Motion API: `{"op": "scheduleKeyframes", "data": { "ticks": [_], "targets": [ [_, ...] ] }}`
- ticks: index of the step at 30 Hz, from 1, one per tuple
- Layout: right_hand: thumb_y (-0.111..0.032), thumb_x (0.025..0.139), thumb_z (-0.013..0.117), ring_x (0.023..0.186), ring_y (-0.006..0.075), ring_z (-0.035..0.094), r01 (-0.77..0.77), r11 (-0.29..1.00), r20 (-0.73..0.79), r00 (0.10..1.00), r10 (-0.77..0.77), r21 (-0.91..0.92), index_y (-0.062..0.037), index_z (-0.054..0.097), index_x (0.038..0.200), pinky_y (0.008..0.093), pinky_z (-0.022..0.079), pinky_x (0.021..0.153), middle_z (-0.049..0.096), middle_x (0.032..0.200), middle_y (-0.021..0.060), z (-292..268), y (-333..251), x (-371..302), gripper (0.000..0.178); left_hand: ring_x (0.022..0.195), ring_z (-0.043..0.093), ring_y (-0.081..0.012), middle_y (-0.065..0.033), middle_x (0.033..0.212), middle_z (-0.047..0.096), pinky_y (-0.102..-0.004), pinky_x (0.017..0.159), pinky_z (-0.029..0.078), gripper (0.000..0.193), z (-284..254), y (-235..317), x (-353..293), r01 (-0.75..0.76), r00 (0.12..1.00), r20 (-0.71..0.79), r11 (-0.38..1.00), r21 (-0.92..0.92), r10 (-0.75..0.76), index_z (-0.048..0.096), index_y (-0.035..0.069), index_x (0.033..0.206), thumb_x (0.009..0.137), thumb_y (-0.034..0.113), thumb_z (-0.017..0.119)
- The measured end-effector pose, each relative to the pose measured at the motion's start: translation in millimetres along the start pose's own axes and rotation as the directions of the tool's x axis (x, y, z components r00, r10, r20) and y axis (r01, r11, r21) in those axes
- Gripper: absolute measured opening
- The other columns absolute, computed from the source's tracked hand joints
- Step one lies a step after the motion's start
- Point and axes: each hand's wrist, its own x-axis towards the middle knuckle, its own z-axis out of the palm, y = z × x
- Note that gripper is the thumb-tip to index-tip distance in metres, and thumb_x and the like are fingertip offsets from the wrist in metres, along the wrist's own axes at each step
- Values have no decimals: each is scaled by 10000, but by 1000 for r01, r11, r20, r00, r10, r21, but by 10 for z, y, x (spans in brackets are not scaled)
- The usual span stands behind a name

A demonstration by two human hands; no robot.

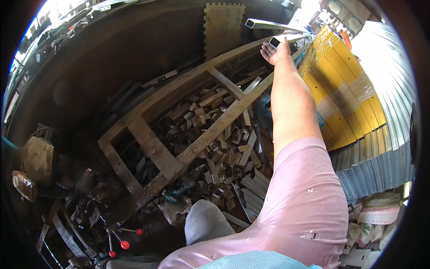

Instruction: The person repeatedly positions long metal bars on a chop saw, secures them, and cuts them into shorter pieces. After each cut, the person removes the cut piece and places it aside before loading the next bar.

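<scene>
My right arm, in a short pink sleeve, stretches far forward. At its end my right hand (278, 53) is turned palm up under the near end of a square metal tube (274, 42). The tube rests in it between the thumb and the loosely curled fingers. Only the tube's hollow end shows clearly; its length runs away toward the bright far right. Close above it, a second square metal tube (268, 24) points its hollow end to the left, apart from my hand. My left hand is out of view.
Below the arm stands a rusty steel frame (152, 145) with a heap of short tube offcuts (215, 157) in and under it. Wrapped yellow panels (340, 85) and corrugated sheets (380, 58) are stacked at the right. Red-knobbed levers (124, 245) stand at lower left.
</scene>
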Motion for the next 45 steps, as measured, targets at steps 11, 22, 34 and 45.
{"op": "scheduleKeyframes", "data": {
  "ticks": [11,22,34,45],
  "targets": [
    [-361,1086,539,904,310,731,61,997,-7,998,-60,37,-35,545,1209,594,631,866,696,971,116,-227,228,-60,348,618,697,-275,-162,762,735,-427,579,581,674,-47,-105,129,-2,1000,-27,999,36,3,791,-83,962,961,591,773],
    [-415,1061,570,891,280,749,-4,997,18,1000,3,80,-93,600,1168,492,588,792,749,992,92,-63,875,-2143,341,698,752,-304,-177,773,762,-441,680,609,642,60,69,49,-215,974,-45,967,135,223,799,-68,1008,932,570,799],
    [-569,1052,664,1184,293,710,-357,929,708,632,316,-95,-98,653,1292,504,487,1092,753,1318,118,-307,2846,-4975,528,643,765,-244,-150,753,785,-401,622,612,514,552,-13,-936,-366,876,-313,929,63,367,843,-16,937,939,498,824],
    [-778,1016,518,974,272,684,-499,762,716,695,68,412,-102,698,968,473,579,899,731,979,78,-52,2805,-4113,702,576,725,-148,-74,722,765,-313,541,572,305,988,-750,-965,-530,788,-516,796,-293,335,777,-6,994,995,298,802]
  ]
}}
